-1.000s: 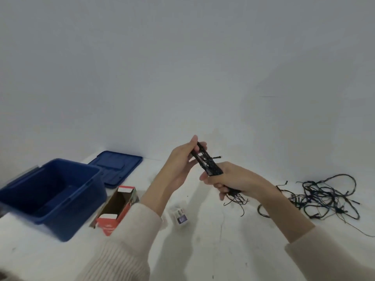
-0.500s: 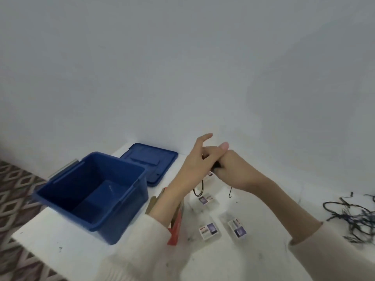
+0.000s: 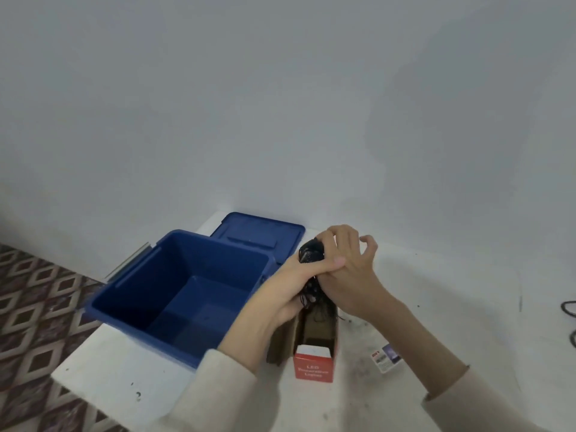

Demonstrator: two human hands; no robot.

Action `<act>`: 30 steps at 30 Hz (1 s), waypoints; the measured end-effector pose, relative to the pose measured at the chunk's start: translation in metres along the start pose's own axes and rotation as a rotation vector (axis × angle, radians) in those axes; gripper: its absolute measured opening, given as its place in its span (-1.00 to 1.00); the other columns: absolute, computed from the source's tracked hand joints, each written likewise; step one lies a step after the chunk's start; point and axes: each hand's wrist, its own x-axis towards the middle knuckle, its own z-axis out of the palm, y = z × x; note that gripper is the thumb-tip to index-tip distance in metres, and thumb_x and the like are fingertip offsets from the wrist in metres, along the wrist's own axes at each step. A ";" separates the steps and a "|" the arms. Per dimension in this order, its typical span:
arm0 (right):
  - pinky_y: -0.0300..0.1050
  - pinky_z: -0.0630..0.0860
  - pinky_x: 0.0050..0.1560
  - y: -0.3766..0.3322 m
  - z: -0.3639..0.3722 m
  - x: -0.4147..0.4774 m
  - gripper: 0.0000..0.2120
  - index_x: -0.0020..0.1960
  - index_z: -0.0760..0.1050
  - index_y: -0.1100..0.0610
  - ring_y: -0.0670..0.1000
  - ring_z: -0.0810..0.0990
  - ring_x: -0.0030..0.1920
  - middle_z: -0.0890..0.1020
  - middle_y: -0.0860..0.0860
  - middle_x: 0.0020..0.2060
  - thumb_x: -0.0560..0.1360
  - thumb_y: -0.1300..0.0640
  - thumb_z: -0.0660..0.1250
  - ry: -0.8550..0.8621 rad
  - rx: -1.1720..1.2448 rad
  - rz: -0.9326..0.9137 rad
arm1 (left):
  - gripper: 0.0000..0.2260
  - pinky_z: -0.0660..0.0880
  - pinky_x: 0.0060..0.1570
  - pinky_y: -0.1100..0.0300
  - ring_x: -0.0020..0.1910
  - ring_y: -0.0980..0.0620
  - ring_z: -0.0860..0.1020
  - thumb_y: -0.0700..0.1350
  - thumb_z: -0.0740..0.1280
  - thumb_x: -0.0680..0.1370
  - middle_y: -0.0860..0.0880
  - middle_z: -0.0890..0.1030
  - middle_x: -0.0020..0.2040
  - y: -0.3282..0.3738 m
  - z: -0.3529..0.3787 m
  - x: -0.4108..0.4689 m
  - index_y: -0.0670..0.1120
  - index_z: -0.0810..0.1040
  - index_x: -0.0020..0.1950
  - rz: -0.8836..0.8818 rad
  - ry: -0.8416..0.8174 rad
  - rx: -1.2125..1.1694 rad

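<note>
Wire bundle point(image 3: 311, 252): black, wadded tight, held mid-frame just above the open carton, with loose loops trailing down toward its mouth.
Left grip point(image 3: 293, 285): wrapped round the bundle from the left, thumb laid across the other hand. Squeezing hard, likely to stop the coil springing apart.
Right grip point(image 3: 355, 275): curled over the top and far side of the bundle, fingertips hooked, capping it for the push down.
Carton point(image 3: 314, 367): red-fronted, brown inside showing, on the bench point(image 3: 452, 307) directly under the hands, opening turned up to take the wire.
Blue bin point(image 3: 124, 302): lidless, just left of the carton. Probably where the packed carton goes.
Lid point(image 3: 258, 232): flat behind the bin, out of the way.
Card point(image 3: 385, 361): small, printed, lower right of the carton.
Stray cable point(image 3: 568, 310): right edge of frame, well apart.
</note>
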 end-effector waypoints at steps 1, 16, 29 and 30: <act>0.01 0.16 -0.01 -0.003 -0.002 0.005 -0.67 0.01 0.44 0.14 0.12 0.52 -0.06 0.54 0.09 -0.12 0.34 0.09 0.04 -0.001 -0.029 -0.046 | -0.60 0.53 0.08 0.07 0.06 -0.08 0.60 -0.13 0.45 0.36 -0.16 0.64 0.09 0.004 -0.007 -0.001 -0.11 0.54 0.18 -0.036 -0.019 0.054; -0.12 0.42 0.18 0.025 -0.011 -0.013 -0.47 0.30 0.40 -0.07 -0.01 0.31 0.26 0.21 0.00 0.41 0.43 0.37 0.22 -0.887 0.070 -0.159 | -0.84 0.30 -0.60 0.32 -0.60 0.15 0.29 -0.17 0.27 0.57 0.04 0.34 -0.51 0.006 -0.037 0.013 -0.10 0.32 -0.16 0.052 0.131 -0.031; -0.08 0.49 -0.04 0.053 -0.061 -0.023 -0.82 0.10 0.56 -0.09 -0.01 0.51 0.06 0.33 -0.03 0.31 0.50 0.01 0.32 -0.519 0.079 0.073 | -0.84 0.25 -0.60 0.32 -0.59 0.15 0.25 -0.18 0.26 0.58 0.04 0.29 -0.50 0.023 0.028 0.031 -0.10 0.30 -0.15 0.213 -0.056 -0.051; -0.13 0.46 -0.09 0.065 -0.071 -0.028 -0.80 0.11 0.55 -0.09 -0.01 0.51 0.02 0.34 -0.02 0.28 0.49 0.01 0.33 -0.472 0.041 0.139 | -0.83 0.25 -0.59 0.31 -0.58 0.14 0.25 -0.18 0.25 0.58 0.04 0.29 -0.50 0.021 0.044 0.037 -0.09 0.29 -0.16 0.232 -0.091 -0.010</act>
